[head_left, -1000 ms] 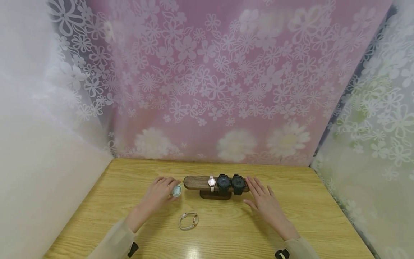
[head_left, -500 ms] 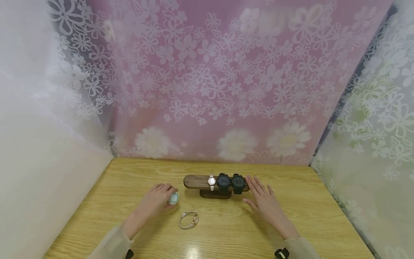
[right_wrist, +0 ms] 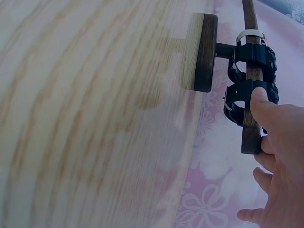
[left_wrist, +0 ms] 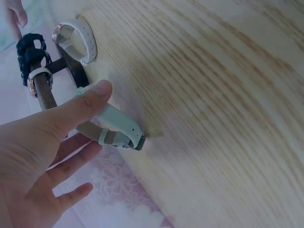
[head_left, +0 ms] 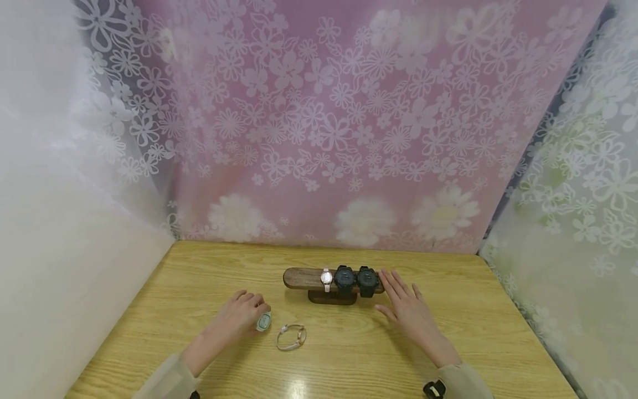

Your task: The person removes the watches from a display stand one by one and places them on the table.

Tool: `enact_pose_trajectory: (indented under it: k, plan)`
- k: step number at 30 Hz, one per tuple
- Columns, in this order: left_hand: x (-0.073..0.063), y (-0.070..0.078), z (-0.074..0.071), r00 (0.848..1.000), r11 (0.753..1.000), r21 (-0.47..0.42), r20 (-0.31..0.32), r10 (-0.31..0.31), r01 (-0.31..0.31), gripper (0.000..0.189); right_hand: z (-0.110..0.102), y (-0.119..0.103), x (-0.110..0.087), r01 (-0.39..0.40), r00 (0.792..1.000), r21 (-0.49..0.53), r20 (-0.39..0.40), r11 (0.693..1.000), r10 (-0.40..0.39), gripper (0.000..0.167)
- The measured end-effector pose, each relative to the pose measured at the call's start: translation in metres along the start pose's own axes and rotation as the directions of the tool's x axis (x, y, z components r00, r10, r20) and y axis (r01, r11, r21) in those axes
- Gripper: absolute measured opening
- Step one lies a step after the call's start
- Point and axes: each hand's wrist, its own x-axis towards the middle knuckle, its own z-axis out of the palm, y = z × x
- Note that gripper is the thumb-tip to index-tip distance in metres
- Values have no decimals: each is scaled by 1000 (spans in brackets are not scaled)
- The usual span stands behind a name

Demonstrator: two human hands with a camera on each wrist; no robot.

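My left hand (head_left: 242, 313) pinches a pale mint-green watch (head_left: 263, 321) between thumb and fingers, left of the stand. Its buckled strap (left_wrist: 118, 122) hangs toward the wood in the left wrist view. A wooden watch stand (head_left: 304, 279) bears a small white-strapped watch (head_left: 326, 279) and two chunky black watches, one in the middle (head_left: 344, 280) and one near the right end (head_left: 368, 281). At that right end lies my right hand (head_left: 412, 315), fingers straight, fingertips touching the bar. The right wrist view shows its thumb beside the nearer black watch (right_wrist: 242, 90).
A white-strapped watch with a rose-gold case (head_left: 291, 337) lies on the wooden table (head_left: 344, 360), in front of the stand. A pink flowered curtain (head_left: 319, 138) closes off the back. Pale walls stand at both sides.
My left hand has drawn the mint-green watch away from the stand's left end, toward the front and slightly left. The right hand has stayed at the stand's right end.
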Motion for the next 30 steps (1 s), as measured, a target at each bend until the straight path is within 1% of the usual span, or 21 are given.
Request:
enact_pose_trajectory:
  k: [4,9,19,26,30]
  plan:
    - [-2,3,-2,1000,999,-36,24,7,-6,55,-1,-1,0,-1,1000,-3,2,1000,1,82]
    - [-3,6,-2,998,998,-56,59,1,2,57,-1,-1,1,-3,1000,-9,7,1000,3,82]
    - [-7,7,1,993,995,-96,117,-30,41,58,-1,0,1,-9,1000,2,24,1000,9,83]
    - [-9,8,2,990,993,-103,132,-40,54,59,0,-1,2,-16,999,5,28,1000,16,83]
    - [-10,7,2,992,991,-125,120,-29,44,60,0,-1,2,-24,999,7,33,1000,24,83]
